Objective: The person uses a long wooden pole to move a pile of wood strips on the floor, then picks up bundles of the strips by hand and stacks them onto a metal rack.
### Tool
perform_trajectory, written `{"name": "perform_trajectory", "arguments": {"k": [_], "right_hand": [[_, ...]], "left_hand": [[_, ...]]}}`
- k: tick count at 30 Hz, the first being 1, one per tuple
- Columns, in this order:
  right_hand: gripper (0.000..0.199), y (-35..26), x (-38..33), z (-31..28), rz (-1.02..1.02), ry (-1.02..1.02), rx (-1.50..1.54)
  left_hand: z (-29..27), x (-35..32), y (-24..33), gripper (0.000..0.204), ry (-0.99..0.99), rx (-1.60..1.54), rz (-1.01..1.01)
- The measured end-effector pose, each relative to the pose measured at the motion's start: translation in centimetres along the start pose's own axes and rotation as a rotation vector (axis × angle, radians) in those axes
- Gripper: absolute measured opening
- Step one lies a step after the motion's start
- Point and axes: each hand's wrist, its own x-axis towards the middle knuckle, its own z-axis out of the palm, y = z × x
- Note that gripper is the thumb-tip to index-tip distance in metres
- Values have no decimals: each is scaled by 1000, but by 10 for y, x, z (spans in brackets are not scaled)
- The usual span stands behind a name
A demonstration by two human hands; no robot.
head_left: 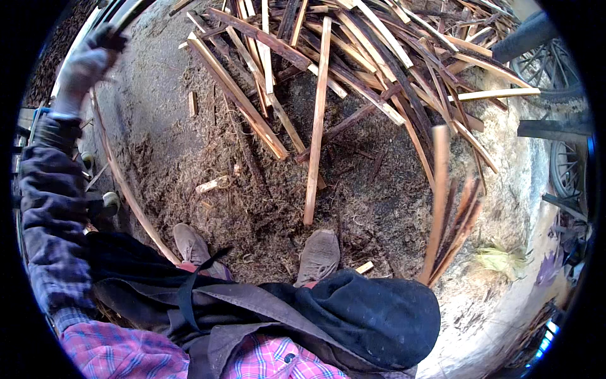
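My left hand (85, 71), in a greyish glove with dark fingers, reaches out to the far left. Its fingers look curled beside long thin strips (129, 14) at the upper left rim; blur hides what they hold. My right hand is outside the picture. Several wood strips (440, 196) stand tilted and smeared by motion just right of my dark apron (372, 316). A single long wood strip (317, 120) lies in front of my shoes, pointing toward me.
A large heap of wood strips (372, 50) spreads over the far ground. Fibrous debris (252, 196) and small offcuts cover the dirt around my shoes (319, 256). Spoked wheels (564, 167) stand at the right. A long thin curved pole (120, 167) runs along my left side.
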Motion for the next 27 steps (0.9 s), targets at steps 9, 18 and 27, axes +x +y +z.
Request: {"name": "perform_trajectory", "arguments": {"k": [9,18,27], "right_hand": [[67,-24,66,-4,-308,117,192],[53,-35,131,-1,-252,-158,748],[58,15,174,44,-4,-485,1050]], "left_hand": [[368,-115,10,81,-165,514,-128],[406,-127,-19,73,48,661,-59],[369,-123,-6,79,-198,658,-325]]}}
